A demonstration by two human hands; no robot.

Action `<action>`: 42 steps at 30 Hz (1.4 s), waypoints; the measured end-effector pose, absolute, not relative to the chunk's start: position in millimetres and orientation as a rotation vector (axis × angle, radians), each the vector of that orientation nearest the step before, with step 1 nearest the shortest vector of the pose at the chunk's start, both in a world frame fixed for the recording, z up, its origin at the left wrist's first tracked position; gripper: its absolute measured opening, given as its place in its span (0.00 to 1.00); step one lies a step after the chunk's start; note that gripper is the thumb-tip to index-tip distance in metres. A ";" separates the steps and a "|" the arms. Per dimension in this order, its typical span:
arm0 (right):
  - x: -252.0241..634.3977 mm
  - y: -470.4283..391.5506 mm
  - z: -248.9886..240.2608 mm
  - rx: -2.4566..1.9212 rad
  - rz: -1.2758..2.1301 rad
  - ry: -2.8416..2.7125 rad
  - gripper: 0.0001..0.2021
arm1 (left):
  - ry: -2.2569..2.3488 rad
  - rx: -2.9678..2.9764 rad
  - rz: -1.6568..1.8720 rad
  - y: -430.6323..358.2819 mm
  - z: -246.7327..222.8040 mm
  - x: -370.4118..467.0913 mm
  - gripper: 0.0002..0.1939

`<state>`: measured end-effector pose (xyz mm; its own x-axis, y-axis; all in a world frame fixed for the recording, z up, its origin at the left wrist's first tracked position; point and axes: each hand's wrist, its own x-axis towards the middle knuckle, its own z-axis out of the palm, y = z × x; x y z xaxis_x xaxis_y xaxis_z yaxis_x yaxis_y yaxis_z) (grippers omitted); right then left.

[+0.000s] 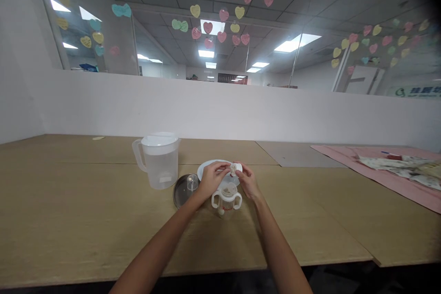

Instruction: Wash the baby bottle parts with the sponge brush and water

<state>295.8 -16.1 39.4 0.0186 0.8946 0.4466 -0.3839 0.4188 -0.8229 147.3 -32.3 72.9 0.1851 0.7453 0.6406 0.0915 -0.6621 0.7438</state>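
Fingers of the left hand [214,179] and right hand [250,183] pinch narrowly above a brown desk [86,211]. Left stands a lidded pitcher [161,165]; right of it, a white dish [204,166], a round grey tray [179,196], a two-handled bottle [227,203] on the near side, and a clear cup [192,182] on the tray. Both hands hold a small white cap [236,166] near the bottle's mouth.

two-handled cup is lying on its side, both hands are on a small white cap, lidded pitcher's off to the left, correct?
Not quite: the head view shows the two-handled cup standing upright. The left hand and right hand are on the small white cap, and the lidded pitcher is off to the left.
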 end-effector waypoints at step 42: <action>302.3 -14.0 39.6 -0.546 0.965 -0.953 0.20 | 0.947 2.347 1.574 -68.9 61.3 131.1 0.19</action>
<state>302.3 -14.0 39.6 0.2330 0.8732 0.4281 -0.4393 0.4873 -0.7547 131.1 -68.9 61.3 0.2450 0.5817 0.7756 0.4126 -0.7865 0.4596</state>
